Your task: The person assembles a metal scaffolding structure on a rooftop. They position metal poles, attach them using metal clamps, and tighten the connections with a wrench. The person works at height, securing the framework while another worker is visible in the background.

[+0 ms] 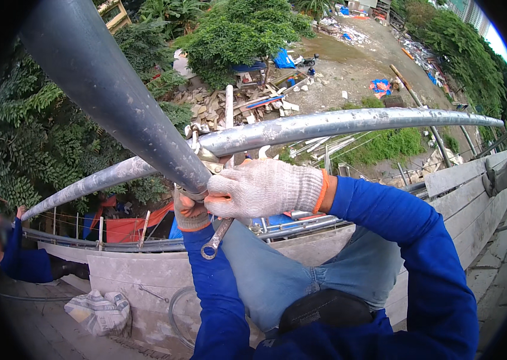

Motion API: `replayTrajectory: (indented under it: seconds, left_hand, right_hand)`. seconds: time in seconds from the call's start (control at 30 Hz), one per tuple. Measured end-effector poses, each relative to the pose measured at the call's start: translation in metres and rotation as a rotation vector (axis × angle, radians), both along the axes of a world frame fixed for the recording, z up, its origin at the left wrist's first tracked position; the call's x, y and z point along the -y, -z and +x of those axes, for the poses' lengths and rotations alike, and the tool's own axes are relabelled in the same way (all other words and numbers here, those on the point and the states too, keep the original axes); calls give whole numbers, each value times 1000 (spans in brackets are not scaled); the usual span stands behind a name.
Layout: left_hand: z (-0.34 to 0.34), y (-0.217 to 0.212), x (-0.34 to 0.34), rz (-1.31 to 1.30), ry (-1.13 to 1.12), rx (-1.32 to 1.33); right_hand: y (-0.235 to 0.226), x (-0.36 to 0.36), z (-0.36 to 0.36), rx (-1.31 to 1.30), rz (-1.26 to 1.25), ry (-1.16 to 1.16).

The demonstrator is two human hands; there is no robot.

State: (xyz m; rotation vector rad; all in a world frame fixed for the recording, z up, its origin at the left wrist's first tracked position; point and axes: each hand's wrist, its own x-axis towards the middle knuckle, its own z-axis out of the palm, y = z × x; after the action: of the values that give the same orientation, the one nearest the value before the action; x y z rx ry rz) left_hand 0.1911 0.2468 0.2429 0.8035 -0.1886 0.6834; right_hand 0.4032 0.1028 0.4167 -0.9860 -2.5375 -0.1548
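Note:
My right hand [265,187], in a whitish knit glove with an orange cuff, is closed over a metal wrench [215,239]; its ring end sticks out below my fingers. Close beside it, my left hand [190,211], also gloved, is curled at the lower end of a thick dark steel pipe [127,99]. That pipe slants down from the upper left and hides most of the left fingers. Just above my hands, a metal scaffold clamp [207,158] sits where the dark pipe meets a long grey horizontal pipe [325,122]. What my left fingers grip is hidden.
A co-worker [25,255] in blue at far left has a hand on the horizontal pipe. Grey planks [145,270] run along the platform, with a second wrench [152,293] and a sack [98,312]. Another person's boot [496,180] is at right. Beyond the pipes, the ground lies far below.

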Motion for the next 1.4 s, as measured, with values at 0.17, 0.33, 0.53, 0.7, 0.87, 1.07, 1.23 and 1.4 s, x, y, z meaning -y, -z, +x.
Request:
replayTrajectory:
  seconds: [0.17, 0.33, 0.53, 0.7, 0.87, 1.07, 1.23, 1.4]
  left_hand:
    - [17, -18, 16, -48, -136, -13]
    - [4, -9, -4, -32, 40, -58]
    - [7, 3, 3, -145, -121, -82]
    - [27, -24, 18, -158, -191, -13]
    - [36, -34, 25, -161, -184, 34]
    - [44, -35, 34, -123, -453, -109]
    - [38, -38, 29, -190, -297, -69]
    - [46, -61, 36, -159, -335, -35]
  right_hand:
    - [5, -7, 7, -11, 1, -54]
    - [14, -9, -1, -97, 77, -91]
    - [0, 5, -3, -183, -176, 71]
    - [15, 11, 0, -149, 135, 68]
    - [0, 18, 2, 13, 120, 157]
    - [-45, 87, -4, -392, -997, 484]
    - [-98, 80, -14, 59, -959, 549]
    - [-120, 48, -42, 513, -635, 617]
